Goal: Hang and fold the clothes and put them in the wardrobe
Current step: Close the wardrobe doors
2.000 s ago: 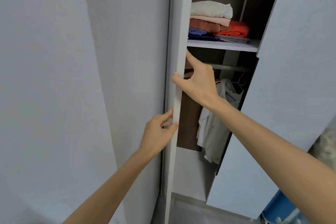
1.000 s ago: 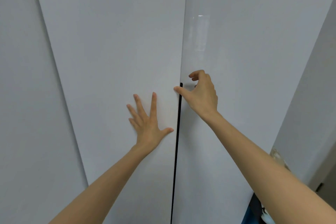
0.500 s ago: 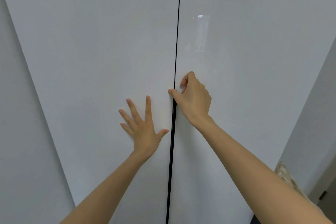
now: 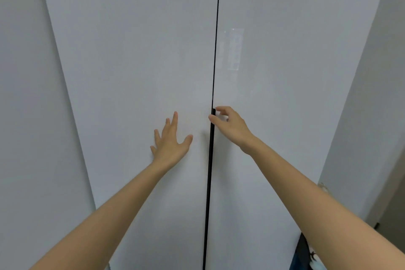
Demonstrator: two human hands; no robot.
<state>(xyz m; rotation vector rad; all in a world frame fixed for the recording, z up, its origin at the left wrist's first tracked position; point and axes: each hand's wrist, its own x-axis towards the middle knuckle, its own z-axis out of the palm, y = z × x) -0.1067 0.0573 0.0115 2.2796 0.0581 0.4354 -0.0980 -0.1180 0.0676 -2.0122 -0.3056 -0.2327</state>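
2 hands at a closed white wardrobe (image 4: pixel 295 72): left hand (image 4: pixel 171 144) flat, fingers spread, on its left door (image 4: pixel 142 50); right hand (image 4: pixel 230 127) loosely curled, empty, thumb touching the centre seam (image 4: pixel 215 50).

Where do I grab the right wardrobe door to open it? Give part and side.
Grip the right door by its inner edge, at the dark seam where it widens beside the right hand. Come from the left, hooking into it: the face is flat, handleless.
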